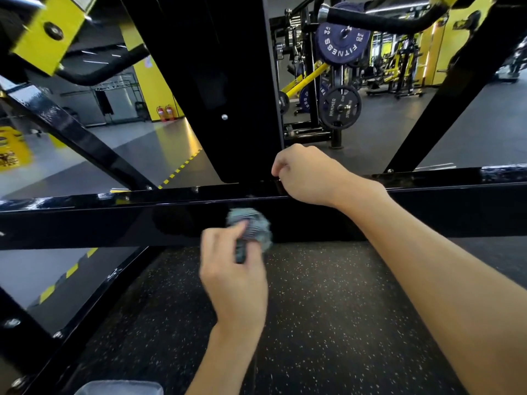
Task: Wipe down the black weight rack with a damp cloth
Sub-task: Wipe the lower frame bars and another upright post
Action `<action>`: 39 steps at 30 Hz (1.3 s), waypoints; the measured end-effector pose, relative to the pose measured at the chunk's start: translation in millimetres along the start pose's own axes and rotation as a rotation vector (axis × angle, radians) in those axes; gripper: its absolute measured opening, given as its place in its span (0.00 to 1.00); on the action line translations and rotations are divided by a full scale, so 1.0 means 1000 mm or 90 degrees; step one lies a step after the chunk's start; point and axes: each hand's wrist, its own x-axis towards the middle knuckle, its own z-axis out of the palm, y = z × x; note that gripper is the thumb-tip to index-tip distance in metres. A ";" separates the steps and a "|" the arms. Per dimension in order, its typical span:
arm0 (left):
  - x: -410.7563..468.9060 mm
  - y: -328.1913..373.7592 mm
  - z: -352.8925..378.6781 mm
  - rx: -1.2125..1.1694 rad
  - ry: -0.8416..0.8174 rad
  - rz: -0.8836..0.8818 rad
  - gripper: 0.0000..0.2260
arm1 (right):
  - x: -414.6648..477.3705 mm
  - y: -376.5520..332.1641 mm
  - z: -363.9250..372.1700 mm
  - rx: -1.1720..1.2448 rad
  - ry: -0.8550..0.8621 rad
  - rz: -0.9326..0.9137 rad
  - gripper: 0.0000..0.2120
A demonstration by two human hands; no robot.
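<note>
Your left hand (233, 275) is low-centre, fingers and thumb curled round a bunched blue-grey cloth (252, 225), so it's grasping the cloth; hand and cloth are both blurred. The cloth sits against the front face of the black cross bar (114, 223) that runs across the frame, approx. mid-length and just below the bar's top edge. Your right hand (308, 172) rests on top of the same bar, up and to the right of the cloth and well clear of it, right beside the foot of the wide black upright panel (216, 81). Its fingers are curled under w/ the tips hidden, so you can't tell if it's clenched on the bar's far edge or just propped there. Angled black braces rise from the bar, one at left (79, 138) and one at right (456, 95). Below the bar is a dark speckled rubber mat (328, 309). Behind, on the far side of the panel, a black weight plate (340, 106) hangs on a post w/ a blue plate (339, 41) above it. Far left bkgd: two red fire extinguishers (165, 113) by a yellow wall, and a yellow floor sign (11, 149). A yellow-black tape stripe (179, 169) runs along the grey floor.
</note>
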 end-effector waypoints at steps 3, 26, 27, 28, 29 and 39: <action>0.007 0.004 -0.010 -0.017 0.030 -0.101 0.13 | 0.002 0.003 0.000 0.016 0.020 -0.011 0.14; 0.030 0.032 -0.093 -0.334 -0.453 -0.321 0.15 | -0.118 -0.053 0.064 0.056 0.196 -0.219 0.25; 0.029 0.028 -0.090 -0.306 -0.455 -0.305 0.19 | -0.119 -0.058 0.065 0.072 0.180 -0.202 0.27; 0.028 0.025 -0.088 -0.284 -0.442 -0.301 0.22 | -0.121 -0.062 0.063 0.100 0.156 -0.180 0.28; 0.027 0.022 -0.085 -0.267 -0.418 -0.297 0.22 | -0.123 -0.063 0.059 0.135 0.116 -0.160 0.30; 0.038 0.015 -0.032 0.012 -0.250 0.144 0.23 | -0.035 -0.042 0.014 0.040 0.317 0.033 0.14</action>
